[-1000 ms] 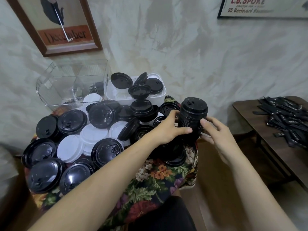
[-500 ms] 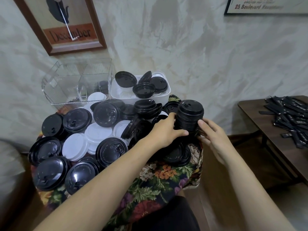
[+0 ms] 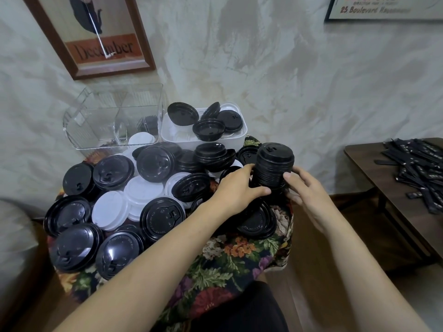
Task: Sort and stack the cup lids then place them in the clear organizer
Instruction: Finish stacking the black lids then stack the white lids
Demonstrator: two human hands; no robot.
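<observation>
Settling the lid stack lower at the table's right edge, left hand and right hand both gripped its sides, leaving it squared for the back-left organizer.

Bare left hand and bare right hand showing, both forearms showing uncovered, black clothing showing at bottom edge.
</observation>
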